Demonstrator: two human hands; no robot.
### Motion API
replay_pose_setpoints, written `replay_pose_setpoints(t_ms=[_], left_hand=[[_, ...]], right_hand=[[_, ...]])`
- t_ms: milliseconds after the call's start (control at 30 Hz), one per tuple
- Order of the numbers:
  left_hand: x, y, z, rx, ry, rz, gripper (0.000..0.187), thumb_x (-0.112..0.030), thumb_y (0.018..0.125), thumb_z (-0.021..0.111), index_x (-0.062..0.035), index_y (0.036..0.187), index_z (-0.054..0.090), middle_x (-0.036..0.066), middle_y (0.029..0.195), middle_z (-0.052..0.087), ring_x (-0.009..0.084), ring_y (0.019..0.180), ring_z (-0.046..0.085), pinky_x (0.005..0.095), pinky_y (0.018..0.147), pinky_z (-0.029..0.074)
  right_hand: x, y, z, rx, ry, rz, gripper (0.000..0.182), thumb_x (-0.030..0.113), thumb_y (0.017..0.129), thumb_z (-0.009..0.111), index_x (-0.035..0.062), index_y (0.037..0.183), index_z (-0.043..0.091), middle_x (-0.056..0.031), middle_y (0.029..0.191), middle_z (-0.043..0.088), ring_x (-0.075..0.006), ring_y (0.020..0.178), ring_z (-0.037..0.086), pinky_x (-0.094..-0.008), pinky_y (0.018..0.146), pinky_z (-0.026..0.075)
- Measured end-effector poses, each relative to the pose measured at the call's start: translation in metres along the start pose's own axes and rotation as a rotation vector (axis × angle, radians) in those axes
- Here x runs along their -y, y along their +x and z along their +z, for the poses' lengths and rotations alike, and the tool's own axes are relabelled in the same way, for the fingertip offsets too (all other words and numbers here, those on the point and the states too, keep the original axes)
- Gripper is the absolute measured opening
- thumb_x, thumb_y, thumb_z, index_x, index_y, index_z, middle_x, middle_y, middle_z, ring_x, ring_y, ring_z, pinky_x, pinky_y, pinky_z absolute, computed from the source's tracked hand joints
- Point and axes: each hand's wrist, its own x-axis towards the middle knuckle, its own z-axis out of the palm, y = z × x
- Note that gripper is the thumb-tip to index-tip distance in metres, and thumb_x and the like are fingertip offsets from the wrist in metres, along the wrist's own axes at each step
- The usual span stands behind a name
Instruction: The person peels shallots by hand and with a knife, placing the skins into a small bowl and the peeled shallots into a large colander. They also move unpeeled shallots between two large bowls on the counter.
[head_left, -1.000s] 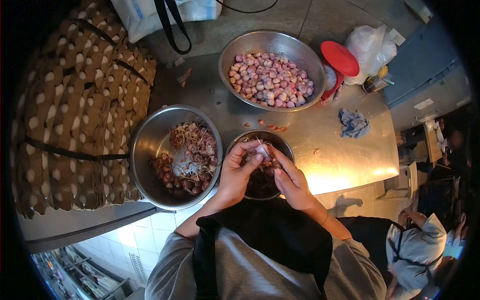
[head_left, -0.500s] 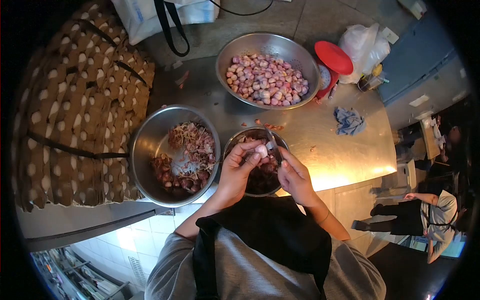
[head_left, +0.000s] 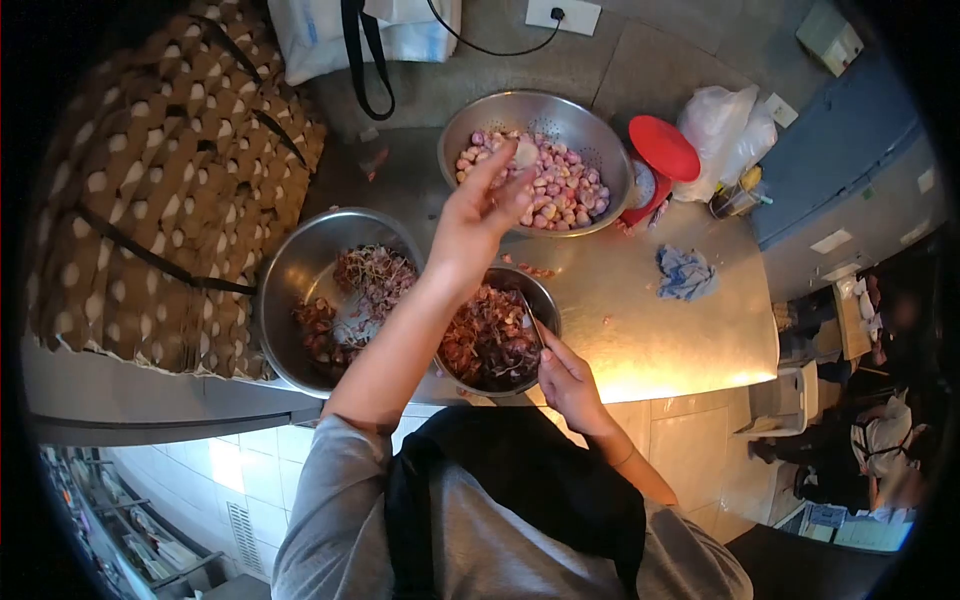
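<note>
Where the left hand (head_left: 480, 215) reaches over the colander (head_left: 580, 118): one pale peeled shallot (head_left: 526, 153) at the fingertips, above the heap.
Fingers, left hand: parted rather than closed; blurred, so whether they grip the shallot or have let it go, I cannot tell.
Fingers, right hand (head_left: 572, 388): wrapped around the handle of a knife (head_left: 532, 318), blade over the small bowl (head_left: 552, 303).
Peeled shallots (head_left: 575, 190): pink and cream, heaped in the colander; each probably light, firm and rather slick once bare.
Hold for a peeled shallot: best pinched lightly around its widest part, with fingertips and thumb; a hard squeeze would likely make it shoot out, and a fall could bruise it.
Small bowl contents: a reddish-brown mix (head_left: 490, 350), seemingly bulbs and loose skins; the skins should be papery, brittle and nearly weightless.
Knife: stiff and likely light; take it by the handle only, as the edge may be sharp.
Wide bowl (head_left: 300, 262): beside the small one, holding stringy, dry-looking scraps (head_left: 380, 280) that should clump and cling; lift it by the rim.
Colander: thin metal, probably the heaviest item when so loaded; two opposite points of the rim suit it.
Table (head_left: 650, 335): smooth metal under all three vessels.
</note>
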Motion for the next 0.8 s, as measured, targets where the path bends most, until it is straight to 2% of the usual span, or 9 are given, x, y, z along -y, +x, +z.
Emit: replay_pose_setpoints(t_ms=[133,200,333,400,467,567,667,700,800], left_hand=[[-0.015,0.005,-0.019,0.027,0.092,0.065,0.035,-0.001,0.083,0.052,-0.0021,0.117,0.046,0.008,0.115,0.052,0.0173,0.107,0.049,0.0284,0.089,0.039],[-0.016,0.001,-0.047,-0.036,0.222,0.037,0.031,-0.003,0.083,0.054,-0.0034,0.113,0.05,0.007,0.111,0.054,0.016,0.103,0.051,0.0281,0.087,0.04],[-0.002,-0.023,-0.132,-0.237,0.522,-0.179,0.022,-0.004,0.082,0.056,-0.0056,0.104,0.057,0.003,0.102,0.059,0.013,0.093,0.054,0.0261,0.082,0.041],[0.017,-0.037,-0.183,-0.258,0.82,-0.211,0.021,-0.008,0.079,0.059,-0.0052,0.1,0.059,0.008,0.095,0.061,0.0159,0.089,0.056,0.0264,0.076,0.043],[0.039,-0.054,-0.225,-0.253,1.121,-0.311,0.023,-0.012,0.075,0.063,-0.0061,0.097,0.061,0.015,0.094,0.062,0.0223,0.088,0.059,0.0297,0.071,0.046],[0.061,-0.074,-0.244,-0.11,1.325,-0.556,0.043,-0.021,0.07,0.067,-0.0088,0.109,0.055,0.019,0.096,0.06,0.0294,0.091,0.058,0.0339,0.075,0.046],[0.083,-0.078,-0.233,-0.163,1.583,-0.617,0.056,-0.023,0.07,0.067,-0.0104,0.12,0.046,0.02,0.104,0.056,0.0335,0.095,0.055,0.0376,0.078,0.045],[0.085,-0.073,-0.23,-0.134,1.571,-0.672,0.065,-0.026,0.07,0.067,-0.0098,0.126,0.037,0.02,0.114,0.051,0.033,0.102,0.051,0.0384,0.082,0.044],[0.087,-0.068,-0.221,-0.052,1.017,-0.793,0.067,-0.03,0.07,0.067,-0.0087,0.126,0.036,0.02,0.121,0.046,0.0312,0.111,0.045,0.0382,0.088,0.039]], right_hand=[[-0.004,0.005,-0.004,0.027,-0.023,-0.006,0.041,0.014,0.093,0.034,0.0085,0.133,0.029,0.0038,0.052,0.032,-0.0043,0.042,0.031,-0.0171,0.039,0.028],[-0.001,0.005,-0.007,0.026,-0.021,0.001,0.041,0.015,0.093,0.036,0.0122,0.133,0.031,0.0049,0.058,0.034,-0.005,0.049,0.033,-0.0179,0.045,0.031],[-0.009,0.012,-0.014,0.053,0.004,0.08,0.042,0.017,0.092,0.039,0.0161,0.134,0.031,0.005,0.055,0.034,-0.0047,0.045,0.032,-0.0177,0.041,0.03],[-0.009,0.014,-0.019,0.097,0.091,0.153,0.041,0.019,0.092,0.039,0.0165,0.133,0.032,0.0044,0.052,0.033,-0.0049,0.041,0.03,-0.0179,0.038,0.028],[-0.005,0.015,-0.02,0.128,0.114,0.195,0.039,0.021,0.092,0.039,0.0159,0.131,0.034,0.0038,0.05,0.032,-0.0051,0.04,0.029,-0.018,0.037,0.026],[-0.004,0.019,-0.023,0.127,0.131,0.277,0.035,0.024,0.093,0.037,0.0137,0.126,0.038,0.0022,0.049,0.031,-0.0056,0.038,0.027,-0.0186,0.036,0.024],[-0.009,0.022,-0.026,0.146,0.104,0.295,0.032,0.026,0.093,0.036,0.0129,0.122,0.04,0.0017,0.048,0.031,-0.0061,0.037,0.025,-0.0193,0.035,0.022],[-0.009,0.022,-0.027,0.161,0.088,0.285,0.031,0.026,0.093,0.036,0.013,0.121,0.041,0.0018,0.048,0.031,-0.0063,0.037,0.025,-0.0194,0.034,0.022],[-0.004,0.022,-0.026,0.175,0.07,0.303,0.032,0.026,0.093,0.036,0.0135,0.121,0.041,0.0018,0.049,0.032,-0.0066,0.037,0.025,-0.0198,0.034,0.022]])
